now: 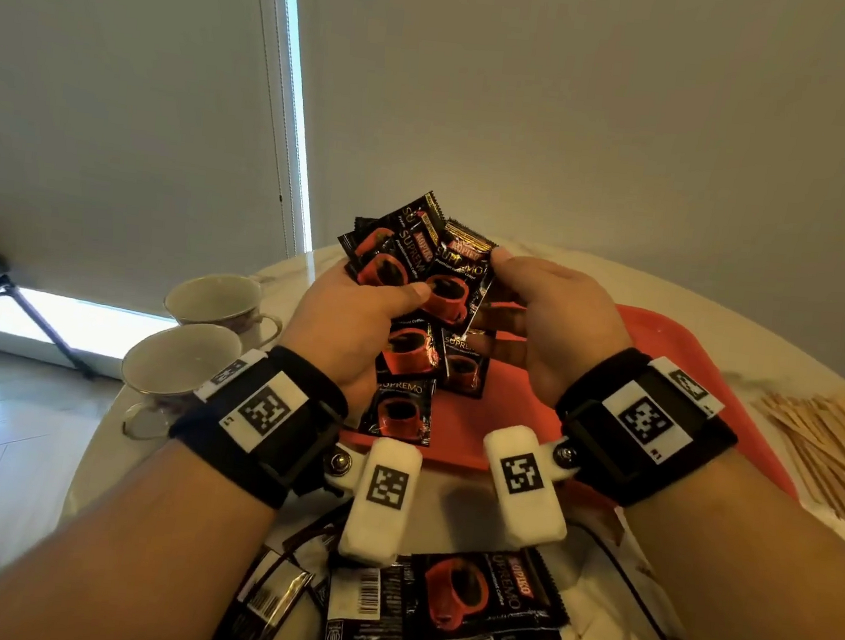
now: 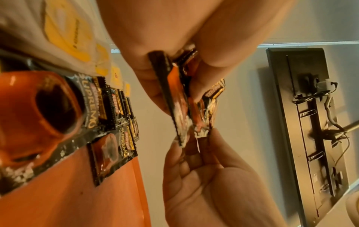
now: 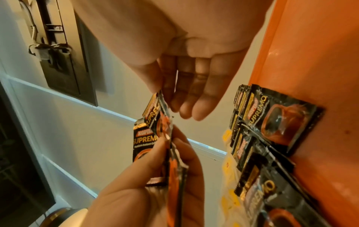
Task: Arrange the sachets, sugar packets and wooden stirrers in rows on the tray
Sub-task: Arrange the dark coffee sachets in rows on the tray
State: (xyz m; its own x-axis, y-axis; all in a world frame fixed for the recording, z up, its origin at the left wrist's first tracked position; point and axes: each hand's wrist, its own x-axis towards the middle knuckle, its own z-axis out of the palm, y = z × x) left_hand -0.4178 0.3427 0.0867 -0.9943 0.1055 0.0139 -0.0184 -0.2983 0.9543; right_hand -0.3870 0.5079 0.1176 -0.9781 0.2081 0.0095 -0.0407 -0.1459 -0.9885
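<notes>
Risk: the fan of sachets (image 1: 406, 256) is thin, slick foil held high over the tray (image 1: 666, 343); if the thumb eases while one is drawn out, several would likely slide free together and scatter the sachets already laid (image 1: 405, 369).

Left hand (image 1: 348, 323): thumb and curled fingers clamp the fan at its lower edge.

Right hand (image 1: 549, 321): thumb and forefinger pinch the rightmost sachet (image 1: 460, 277) near its top corner; the other fingers (image 3: 194, 95) hang loosely apart, touching nothing.

Tray: red, on the table (image 1: 519, 262), bearing a short column of sachets at its left side.

Unsorted: more sachets (image 1: 476, 593) lie near the body; stirrers (image 1: 826, 451) are heaped right of the tray. Sugar packets: cannot tell.

Also: two cups (image 1: 202, 329).
</notes>
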